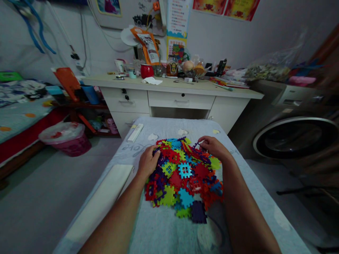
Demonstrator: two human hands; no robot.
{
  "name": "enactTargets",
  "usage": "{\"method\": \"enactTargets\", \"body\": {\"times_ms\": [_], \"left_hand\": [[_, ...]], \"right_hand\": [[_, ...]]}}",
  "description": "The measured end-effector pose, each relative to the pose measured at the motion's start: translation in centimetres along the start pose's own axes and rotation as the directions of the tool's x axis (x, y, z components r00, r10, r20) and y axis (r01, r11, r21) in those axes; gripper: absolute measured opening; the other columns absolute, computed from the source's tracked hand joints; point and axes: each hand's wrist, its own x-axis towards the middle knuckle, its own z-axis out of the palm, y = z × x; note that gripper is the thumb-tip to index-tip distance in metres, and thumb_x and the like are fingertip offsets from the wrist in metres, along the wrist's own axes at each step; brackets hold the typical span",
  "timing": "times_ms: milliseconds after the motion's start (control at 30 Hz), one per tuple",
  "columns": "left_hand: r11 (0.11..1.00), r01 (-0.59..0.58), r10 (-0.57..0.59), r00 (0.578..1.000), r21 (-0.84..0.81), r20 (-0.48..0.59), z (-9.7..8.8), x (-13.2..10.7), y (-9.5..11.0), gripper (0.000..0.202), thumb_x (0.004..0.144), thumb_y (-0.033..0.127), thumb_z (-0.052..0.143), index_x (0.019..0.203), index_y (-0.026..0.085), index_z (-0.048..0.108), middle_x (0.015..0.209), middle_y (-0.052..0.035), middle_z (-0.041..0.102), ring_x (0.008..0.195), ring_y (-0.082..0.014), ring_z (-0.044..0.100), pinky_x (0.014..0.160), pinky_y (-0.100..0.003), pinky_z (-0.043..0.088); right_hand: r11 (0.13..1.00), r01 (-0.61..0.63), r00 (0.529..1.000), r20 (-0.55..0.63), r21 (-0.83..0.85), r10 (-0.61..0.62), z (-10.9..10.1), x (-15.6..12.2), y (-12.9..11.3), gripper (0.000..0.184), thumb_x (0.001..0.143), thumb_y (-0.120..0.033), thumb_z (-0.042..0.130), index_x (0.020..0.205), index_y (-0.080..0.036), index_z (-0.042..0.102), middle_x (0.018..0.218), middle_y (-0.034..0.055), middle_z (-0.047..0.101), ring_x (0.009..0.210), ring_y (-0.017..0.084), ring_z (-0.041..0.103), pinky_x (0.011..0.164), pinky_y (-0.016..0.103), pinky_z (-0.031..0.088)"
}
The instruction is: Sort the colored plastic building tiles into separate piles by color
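A heap of colourful plastic interlocking tiles point(176, 179) with notched edges lies on the cloth-covered table in front of me. Some are solid squares, others have window-like cut-outs, in red, blue, green, orange and purple. My left hand point(148, 161) rests against the heap's upper left side, thumb and fingers apart, with its fingertips partly hidden among the pieces. At the far right of the heap, my right hand point(212, 145) pinches a small purple interlocking tile point(196, 144) between thumb and fingers. A light blue window tile point(185, 170) lies on top near the middle.
A long white board point(102, 201) and a smaller white box point(135, 133) lie along the table's left side. Beyond stands a white desk point(182, 101) crowded with jars and papers. A washing machine point(288, 116) is at right, a pink bin point(70, 143) at left.
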Motion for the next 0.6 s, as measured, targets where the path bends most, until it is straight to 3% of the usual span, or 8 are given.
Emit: {"method": "enactTargets", "body": {"times_ms": [133,267,433,600], "left_hand": [[1.0,-0.017,0.017,0.999,-0.01,-0.044,0.2,0.0,-0.2,0.033,0.091,0.037,0.045,0.114,0.02,0.061,0.119,-0.0089,0.063,0.115,-0.0229,0.057,0.104,-0.04,0.043],[1.0,0.008,-0.008,0.999,-0.009,-0.038,0.2,0.0,-0.1,0.032,0.09,0.037,0.047,0.114,0.021,0.061,0.12,-0.008,0.064,0.115,-0.0228,0.058,0.104,-0.04,0.044],[0.999,0.036,-0.036,0.999,-0.005,-0.016,0.1,0.0,0.1,0.035,0.09,0.037,0.047,0.117,0.019,0.061,0.121,-0.0089,0.065,0.116,-0.0238,0.059,0.104,-0.042,0.044],[0.998,0.068,-0.068,0.998,0.008,-0.002,0.0,0.0,0.3,0.035,0.089,0.037,0.048,0.118,0.02,0.061,0.121,-0.0084,0.066,0.115,-0.0246,0.06,0.103,-0.043,0.044]], "right_hand": [[0.999,0.012,0.994,-0.113,-0.034,-0.015,0.4,0.8,0.2,0.015,0.081,-0.018,0.054,0.093,-0.017,0.061,0.072,0.0018,0.07,0.05,0.009,0.052,0.05,0.02,0.04],[0.992,-0.04,0.971,-0.237,-0.116,0.011,0.3,3.7,0.5,0.015,0.079,-0.016,0.055,0.091,-0.017,0.062,0.078,0.0028,0.071,0.051,0.01,0.056,0.053,0.021,0.042],[0.915,-0.101,0.93,-0.364,-0.39,-0.053,0.5,8.6,0.2,0.012,0.078,-0.015,0.057,0.084,-0.017,0.068,0.084,0.0058,0.072,0.077,0.016,0.064,0.074,0.026,0.046],[0.888,-0.166,0.9,-0.435,-0.429,-0.042,2.4,12.5,0.0,0.022,0.079,-0.012,0.053,0.092,-0.016,0.07,0.096,0.0092,0.072,0.092,0.02,0.063,0.083,0.028,0.045]]}}
